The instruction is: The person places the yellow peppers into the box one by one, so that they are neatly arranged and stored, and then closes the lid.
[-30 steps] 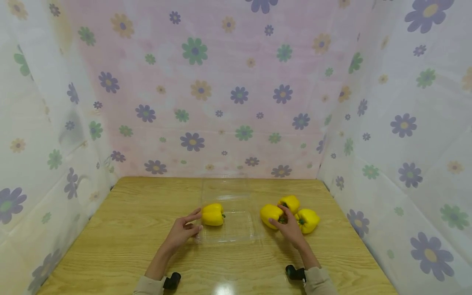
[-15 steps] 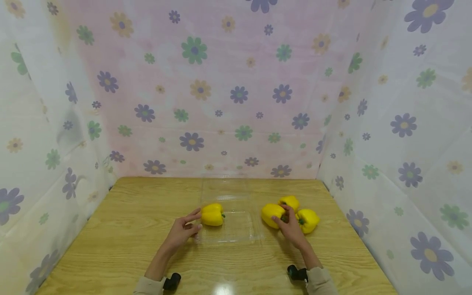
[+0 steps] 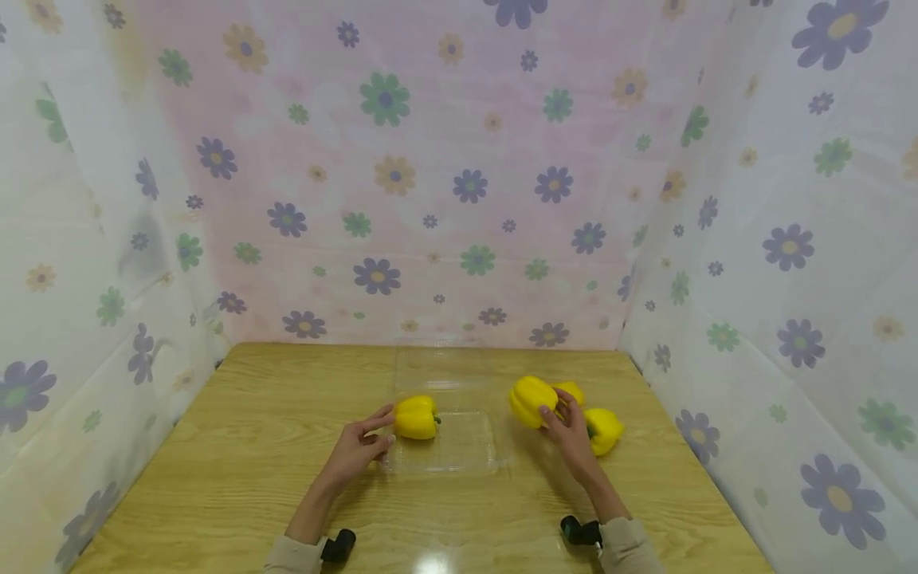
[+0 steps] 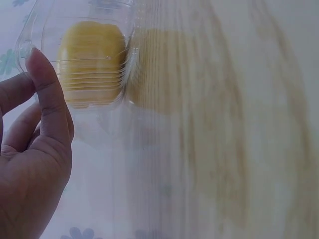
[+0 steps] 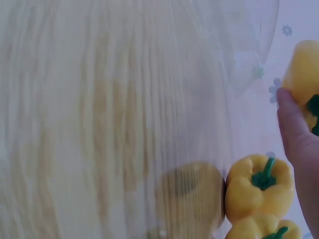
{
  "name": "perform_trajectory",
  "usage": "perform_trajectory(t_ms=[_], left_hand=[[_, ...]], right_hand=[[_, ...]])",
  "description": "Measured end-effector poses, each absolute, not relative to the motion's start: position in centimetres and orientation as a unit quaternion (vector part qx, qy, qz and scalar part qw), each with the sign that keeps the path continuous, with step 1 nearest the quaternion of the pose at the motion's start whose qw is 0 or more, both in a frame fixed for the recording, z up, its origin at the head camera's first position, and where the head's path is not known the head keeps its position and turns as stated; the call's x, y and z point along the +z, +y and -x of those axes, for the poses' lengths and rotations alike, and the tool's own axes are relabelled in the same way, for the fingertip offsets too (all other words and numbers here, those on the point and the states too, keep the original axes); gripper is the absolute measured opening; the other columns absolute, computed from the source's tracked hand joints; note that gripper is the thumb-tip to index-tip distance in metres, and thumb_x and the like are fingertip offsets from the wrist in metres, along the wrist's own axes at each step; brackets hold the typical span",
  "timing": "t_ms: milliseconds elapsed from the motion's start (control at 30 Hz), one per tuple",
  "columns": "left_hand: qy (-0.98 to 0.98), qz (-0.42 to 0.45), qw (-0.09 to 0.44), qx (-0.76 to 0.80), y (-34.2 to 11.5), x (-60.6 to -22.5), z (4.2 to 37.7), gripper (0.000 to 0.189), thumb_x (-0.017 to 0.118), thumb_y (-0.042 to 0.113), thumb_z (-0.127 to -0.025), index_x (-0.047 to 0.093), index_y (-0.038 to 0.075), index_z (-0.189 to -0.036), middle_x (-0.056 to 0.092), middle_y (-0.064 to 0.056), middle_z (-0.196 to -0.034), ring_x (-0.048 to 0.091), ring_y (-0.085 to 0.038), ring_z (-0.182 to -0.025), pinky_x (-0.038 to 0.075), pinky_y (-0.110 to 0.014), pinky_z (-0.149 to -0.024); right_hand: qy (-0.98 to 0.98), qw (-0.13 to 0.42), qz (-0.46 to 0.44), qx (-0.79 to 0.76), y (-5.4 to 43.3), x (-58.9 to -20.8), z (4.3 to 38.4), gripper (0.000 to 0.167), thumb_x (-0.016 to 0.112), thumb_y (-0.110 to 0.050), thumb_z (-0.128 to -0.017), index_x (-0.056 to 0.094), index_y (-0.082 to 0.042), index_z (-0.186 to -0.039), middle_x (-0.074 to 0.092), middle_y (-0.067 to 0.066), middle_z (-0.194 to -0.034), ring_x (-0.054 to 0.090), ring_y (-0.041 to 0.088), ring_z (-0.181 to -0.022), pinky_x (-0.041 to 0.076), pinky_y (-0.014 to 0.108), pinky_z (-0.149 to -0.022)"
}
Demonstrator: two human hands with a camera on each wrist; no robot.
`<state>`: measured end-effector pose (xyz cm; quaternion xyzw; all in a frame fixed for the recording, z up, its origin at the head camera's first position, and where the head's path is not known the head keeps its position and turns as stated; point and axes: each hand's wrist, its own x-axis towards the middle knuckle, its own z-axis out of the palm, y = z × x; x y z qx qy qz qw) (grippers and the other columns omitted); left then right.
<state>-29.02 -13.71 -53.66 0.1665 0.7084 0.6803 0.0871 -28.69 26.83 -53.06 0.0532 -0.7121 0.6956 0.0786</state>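
In the head view my right hand (image 3: 571, 438) grips a yellow bell pepper (image 3: 532, 402), raised off the table with its blunt end toward the left. The right wrist view shows this pepper (image 5: 303, 69) too, its green stem partly cut off by the frame edge. My left hand (image 3: 356, 445) pinches the left rim of a clear plastic clamshell container (image 3: 448, 466), finger and thumb right at the edge. Another yellow pepper (image 3: 415, 418) lies in the left part of the container, stem pointing right; the left wrist view has it (image 4: 92, 59) behind the ribbed wall.
Two more peppers lie on the table at the right: one (image 3: 605, 431) beside my right hand, the other (image 3: 571, 391) behind it, partly covered. The container's opened lid (image 3: 439, 365) lies toward the back. Flowered cloth (image 3: 466, 263) walls the wooden table (image 3: 287, 383) on three sides.
My right hand has lifted its pepper up off the table, away from the other two. The left hand has stayed at the container's rim.
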Motion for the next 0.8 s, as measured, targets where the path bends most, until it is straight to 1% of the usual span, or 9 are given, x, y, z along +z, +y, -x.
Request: perform_trajectory(t_ms=[100, 200, 300, 467, 600, 667, 800], left_hand=[[0.706, -0.171, 0.089, 0.682, -13.6, -53.8, 29.0, 0.049, 0.065, 0.004, -0.099, 0.05, -0.011, -0.144, 0.031, -0.02, -0.164, 0.052, -0.011, -0.067, 0.054, -0.025, -0.063], [0.701, -0.173, 0.088, 0.686, -13.5, -54.0, 29.0, 0.05, 0.065, 0.004, -0.099, 0.049, -0.011, -0.144, 0.03, -0.02, -0.164, 0.052, -0.012, -0.067, 0.054, -0.026, -0.063], [0.697, -0.173, 0.088, 0.69, -13.6, -54.2, 28.9, 0.05, 0.064, 0.003, -0.099, 0.049, -0.011, -0.144, 0.029, -0.02, -0.164, 0.052, -0.011, -0.067, 0.055, -0.027, -0.063], [0.693, -0.167, 0.092, 0.695, -13.7, -54.3, 29.0, 0.05, 0.065, 0.003, -0.098, 0.05, -0.011, -0.144, 0.029, -0.02, -0.164, 0.051, -0.011, -0.067, 0.054, -0.026, -0.062], [0.687, -0.166, 0.095, 0.701, -13.7, -54.3, 29.1, 0.051, 0.066, 0.003, -0.098, 0.049, -0.012, -0.144, 0.028, -0.02, -0.165, 0.052, -0.011, -0.067, 0.054, -0.025, -0.062], [0.686, -0.167, 0.097, 0.701, -13.6, -54.3, 29.2, 0.051, 0.066, 0.003, -0.098, 0.049, -0.012, -0.144, 0.028, -0.02, -0.165, 0.052, -0.011, -0.067, 0.054, -0.025, -0.062], [0.684, -0.166, 0.096, 0.704, -13.5, -54.3, 29.2, 0.051, 0.066, 0.003, -0.098, 0.049, -0.012, -0.144, 0.028, -0.02, -0.165, 0.052, -0.011, -0.067, 0.054, -0.025, -0.063]], right_hand=[[-0.692, 0.078, -0.084, 0.713, 26.3, -53.1, 28.6, 0.052, 0.054, -0.018, -0.108, 0.03, -0.002, -0.151, 0.048, 0.006, -0.142, 0.062, 0.003, -0.114, 0.057, 0.027, -0.088], [-0.677, 0.069, -0.125, 0.722, 25.5, -53.1, 28.5, 0.051, 0.052, -0.016, -0.108, 0.03, 0.002, -0.151, 0.053, -0.004, -0.138, 0.062, 0.006, -0.117, 0.058, 0.029, -0.089], [-0.665, 0.062, -0.163, 0.726, 24.7, -53.1, 28.5, 0.05, 0.051, -0.01, -0.107, 0.03, 0.005, -0.15, 0.056, -0.007, -0.136, 0.063, 0.008, -0.117, 0.058, 0.03, -0.088], [-0.654, 0.058, -0.214, 0.723, 23.4, -52.9, 28.7, 0.05, 0.056, -0.002, -0.102, 0.036, 0.007, -0.147, 0.059, -0.002, -0.135, 0.065, 0.012, -0.115, 0.06, 0.032, -0.086], [-0.653, 0.048, -0.226, 0.721, 22.3, -52.7, 29.2, 0.051, 0.06, -0.001, -0.1, 0.039, 0.005, -0.146, 0.06, 0.001, -0.134, 0.066, 0.014, -0.114, 0.06, 0.033, -0.085], [-0.662, 0.048, -0.222, 0.714, 21.7, -52.6, 29.5, 0.051, 0.06, -0.003, -0.101, 0.039, 0.004, -0.146, 0.058, 0.008, -0.137, 0.066, 0.013, -0.113, 0.06, 0.033, -0.085], [-0.69, 0.058, -0.206, 0.692, 20.4, -52.4, 30.3, 0.049, 0.058, -0.006, -0.103, 0.04, 0.002, -0.148, 0.051, 0.028, -0.141, 0.066, 0.01, -0.111, 0.06, 0.031, -0.083]])
